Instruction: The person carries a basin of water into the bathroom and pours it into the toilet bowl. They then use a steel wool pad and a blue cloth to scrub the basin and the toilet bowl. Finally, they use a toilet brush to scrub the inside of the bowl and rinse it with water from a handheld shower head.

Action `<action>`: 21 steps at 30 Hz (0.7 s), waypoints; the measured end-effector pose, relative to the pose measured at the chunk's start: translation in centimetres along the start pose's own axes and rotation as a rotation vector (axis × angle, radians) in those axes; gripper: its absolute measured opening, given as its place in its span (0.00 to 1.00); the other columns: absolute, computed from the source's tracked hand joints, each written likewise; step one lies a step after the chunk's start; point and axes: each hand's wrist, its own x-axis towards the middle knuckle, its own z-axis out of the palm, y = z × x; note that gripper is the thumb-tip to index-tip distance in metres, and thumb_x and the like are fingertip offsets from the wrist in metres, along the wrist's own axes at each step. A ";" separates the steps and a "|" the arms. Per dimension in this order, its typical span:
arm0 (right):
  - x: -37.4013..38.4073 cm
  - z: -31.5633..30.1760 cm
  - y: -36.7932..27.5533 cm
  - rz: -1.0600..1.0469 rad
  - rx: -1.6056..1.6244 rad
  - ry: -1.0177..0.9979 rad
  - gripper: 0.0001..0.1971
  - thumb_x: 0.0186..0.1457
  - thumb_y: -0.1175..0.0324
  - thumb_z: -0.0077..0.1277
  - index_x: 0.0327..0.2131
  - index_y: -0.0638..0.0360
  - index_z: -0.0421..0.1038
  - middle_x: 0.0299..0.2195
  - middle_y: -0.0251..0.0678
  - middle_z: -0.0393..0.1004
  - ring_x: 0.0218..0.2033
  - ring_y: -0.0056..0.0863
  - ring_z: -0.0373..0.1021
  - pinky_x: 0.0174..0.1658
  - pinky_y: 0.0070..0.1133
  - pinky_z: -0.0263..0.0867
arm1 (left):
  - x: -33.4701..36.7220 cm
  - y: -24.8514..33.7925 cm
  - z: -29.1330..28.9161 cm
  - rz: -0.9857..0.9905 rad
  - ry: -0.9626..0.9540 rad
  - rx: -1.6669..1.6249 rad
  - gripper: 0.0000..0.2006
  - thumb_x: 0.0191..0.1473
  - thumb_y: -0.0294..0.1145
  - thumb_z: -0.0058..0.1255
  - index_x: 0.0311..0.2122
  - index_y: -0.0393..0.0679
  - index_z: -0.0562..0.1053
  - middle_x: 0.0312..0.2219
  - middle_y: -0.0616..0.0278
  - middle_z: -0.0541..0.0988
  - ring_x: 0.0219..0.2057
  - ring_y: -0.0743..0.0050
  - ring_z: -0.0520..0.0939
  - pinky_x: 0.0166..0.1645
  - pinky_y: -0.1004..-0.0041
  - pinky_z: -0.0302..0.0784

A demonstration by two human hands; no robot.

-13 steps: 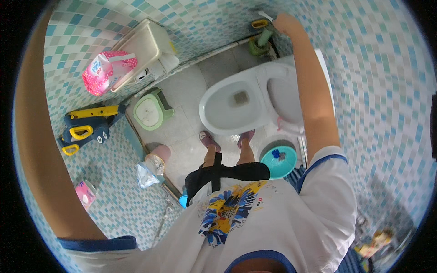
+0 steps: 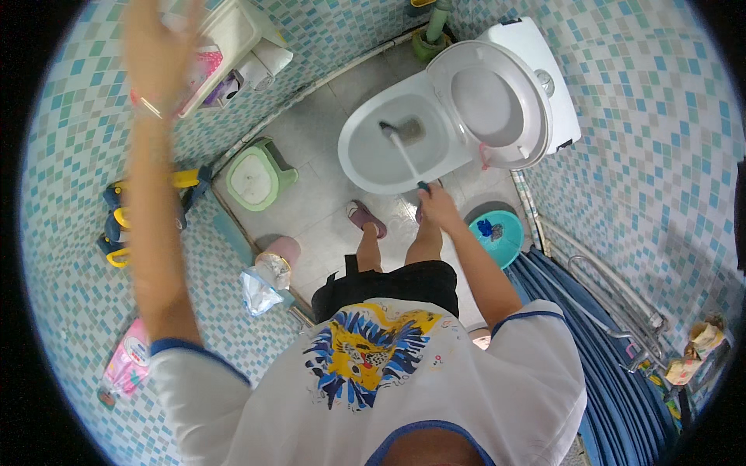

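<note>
My right hand (image 2: 439, 208) is closed round the dark end of a white-handled toilet brush (image 2: 408, 155). The brush's dark head is tilted into the bowl of a white toilet (image 2: 365, 175), near its drain. The toilet's seat and lid (image 2: 491, 101) are raised toward the tank (image 2: 561, 116). My left hand (image 2: 159, 66), smeared by motion and cut off by the upper edge, is raised in front of a cream wall shelf box (image 2: 233, 35). A pink package (image 2: 203, 66) shows partly behind it. Whether the left fingers hold anything is not visible.
A green stool (image 2: 252, 180) stands left of the toilet. Below it is a pink bin (image 2: 284, 250) with a plastic bag. A turquoise basin (image 2: 497, 237) sits at the right, beside a blue folded curtain (image 2: 590, 342) and pipes. A green pipe (image 2: 437, 23) rises in the back corner.
My right hand has come down from the back corner by the wall to the toilet's front, now with the brush in the bowl. My left arm has swung inward toward the shelf box.
</note>
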 end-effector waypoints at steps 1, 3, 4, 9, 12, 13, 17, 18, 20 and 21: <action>0.2 1.9 -0.5 0.025 0.002 -0.026 0.19 0.51 0.64 0.40 0.45 0.65 0.59 0.25 0.53 0.70 0.28 0.46 0.70 0.32 0.38 0.64 | -5.0 4.5 1.1 -0.229 -0.108 -0.251 0.21 0.46 0.36 0.51 0.47 0.41 0.66 0.45 0.49 0.69 0.46 0.52 0.69 0.50 0.64 0.64; 1.1 5.5 -1.8 0.076 0.002 -0.075 0.23 0.52 0.66 0.38 0.52 0.62 0.54 0.26 0.53 0.70 0.30 0.46 0.69 0.34 0.38 0.64 | -15.3 8.2 3.5 -0.201 -0.410 -0.297 0.22 0.46 0.29 0.49 0.48 0.39 0.65 0.46 0.48 0.68 0.49 0.51 0.67 0.54 0.63 0.60; 2.2 6.2 -2.6 0.089 -0.071 -0.047 0.23 0.52 0.67 0.37 0.53 0.59 0.54 0.26 0.52 0.70 0.30 0.46 0.70 0.33 0.38 0.64 | -21.3 9.7 5.1 -0.357 -0.580 -0.411 0.23 0.45 0.28 0.49 0.49 0.39 0.64 0.47 0.47 0.67 0.50 0.49 0.65 0.54 0.61 0.59; 7.0 9.7 -4.3 0.089 -0.192 -0.034 0.26 0.50 0.72 0.36 0.56 0.50 0.52 0.27 0.49 0.70 0.28 0.45 0.70 0.32 0.37 0.66 | -43.2 14.2 1.4 -0.574 -1.154 -0.349 0.25 0.45 0.30 0.49 0.50 0.39 0.62 0.48 0.42 0.65 0.50 0.45 0.65 0.54 0.60 0.59; 2.9 11.8 -3.9 0.031 -0.284 -0.172 0.30 0.48 0.74 0.36 0.57 0.42 0.49 0.28 0.48 0.70 0.28 0.44 0.71 0.33 0.36 0.67 | -49.5 14.7 -1.0 -0.689 -1.270 -0.373 0.25 0.45 0.31 0.49 0.51 0.39 0.61 0.48 0.42 0.65 0.49 0.44 0.65 0.54 0.59 0.60; 1.8 12.0 -3.7 -0.001 -0.323 -0.211 0.31 0.48 0.75 0.36 0.57 0.41 0.48 0.28 0.48 0.70 0.28 0.44 0.71 0.34 0.36 0.67 | -50.3 14.9 -1.0 -0.723 -1.275 -0.379 0.25 0.45 0.32 0.49 0.51 0.40 0.61 0.48 0.42 0.65 0.49 0.44 0.65 0.53 0.60 0.60; 5.3 10.4 -1.5 0.139 -0.334 -0.044 0.30 0.50 0.72 0.36 0.58 0.38 0.47 0.28 0.49 0.69 0.27 0.45 0.70 0.34 0.38 0.67 | -49.4 15.2 -1.1 -0.781 -1.257 -0.384 0.24 0.46 0.32 0.49 0.50 0.39 0.62 0.47 0.43 0.66 0.50 0.46 0.64 0.54 0.60 0.59; 7.4 9.7 -0.3 0.207 -0.279 0.074 0.29 0.51 0.71 0.35 0.58 0.38 0.47 0.28 0.49 0.69 0.27 0.46 0.70 0.33 0.39 0.66 | -48.9 14.9 -0.6 -0.774 -1.239 -0.386 0.24 0.46 0.32 0.49 0.50 0.39 0.62 0.47 0.43 0.66 0.50 0.46 0.64 0.54 0.60 0.59; 10.4 8.4 1.3 0.279 -0.184 0.164 0.29 0.52 0.70 0.34 0.58 0.38 0.46 0.28 0.49 0.69 0.28 0.46 0.70 0.33 0.39 0.66 | -48.2 14.6 0.2 -0.784 -1.199 -0.399 0.24 0.46 0.32 0.49 0.50 0.39 0.62 0.46 0.43 0.66 0.50 0.46 0.64 0.54 0.61 0.59; 11.2 7.5 1.5 0.289 -0.149 0.136 0.29 0.52 0.71 0.34 0.58 0.39 0.45 0.29 0.49 0.69 0.29 0.46 0.70 0.34 0.39 0.66 | -48.0 14.5 0.7 -0.800 -1.178 -0.416 0.24 0.46 0.32 0.49 0.49 0.39 0.62 0.46 0.43 0.66 0.50 0.46 0.64 0.54 0.61 0.60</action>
